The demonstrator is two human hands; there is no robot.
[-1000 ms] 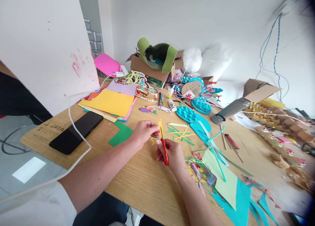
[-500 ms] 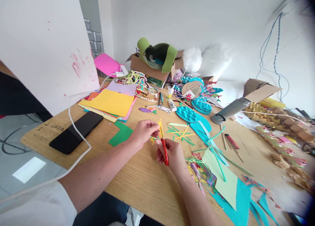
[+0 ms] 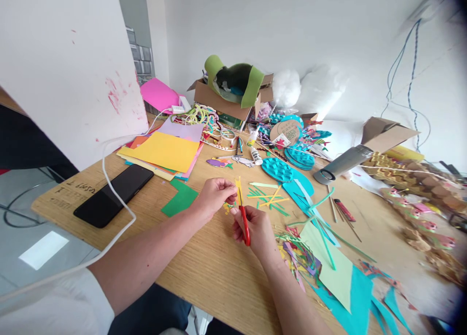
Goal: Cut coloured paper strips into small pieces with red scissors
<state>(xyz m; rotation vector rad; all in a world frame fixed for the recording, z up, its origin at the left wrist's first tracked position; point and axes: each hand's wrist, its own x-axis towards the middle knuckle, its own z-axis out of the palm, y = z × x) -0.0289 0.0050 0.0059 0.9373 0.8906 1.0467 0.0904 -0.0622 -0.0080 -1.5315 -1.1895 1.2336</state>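
Observation:
My right hand (image 3: 255, 228) grips a pair of red-handled scissors (image 3: 244, 226), its blades pointing away from me and up. Pinched in the fingers of my left hand (image 3: 218, 195) is a narrow strip of yellow paper (image 3: 238, 184), which stands beside the scissor blades. Whether the blades are parted is too small to tell. Small yellow paper bits (image 3: 226, 208) lie on the table under my fingers. Just beyond my right hand are loose green and yellow paper strips (image 3: 270, 197). A cut piece of green paper (image 3: 179, 198) rests left of my left hand.
A black phone (image 3: 114, 195) and a stack of coloured paper (image 3: 160, 152) are on the left, with a white cable (image 3: 120, 201) running across the phone. Paper scraps (image 3: 297, 262) and pale green paper (image 3: 326, 262) lie right. A grey bottle (image 3: 341, 164) lies on its side further back.
Almost nothing differs. The yellow strip and the scissor blades have shifted very slightly against each other; both hands stay in place.

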